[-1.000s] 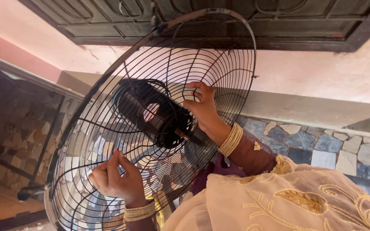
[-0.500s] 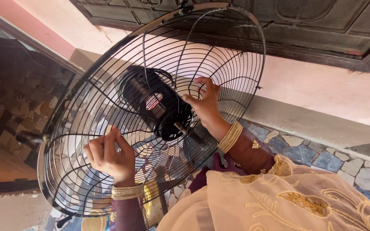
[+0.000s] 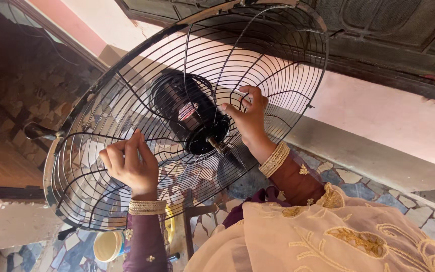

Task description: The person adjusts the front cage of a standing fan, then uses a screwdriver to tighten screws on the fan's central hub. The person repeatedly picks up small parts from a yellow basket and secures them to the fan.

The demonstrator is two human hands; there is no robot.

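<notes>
Rear fan guard tilted before the person; left hand closed on lower wires, right hand gripping wires just beside the central motor, shaft pointing toward the body.

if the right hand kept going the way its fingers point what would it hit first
Probably the black motor housing: the right hand grips the wire fan guard with fingers pointing toward it, though depth is unclear.

cam: head-worn, 1 view | faces down, tilted | close on fan guard | floor behind
</notes>
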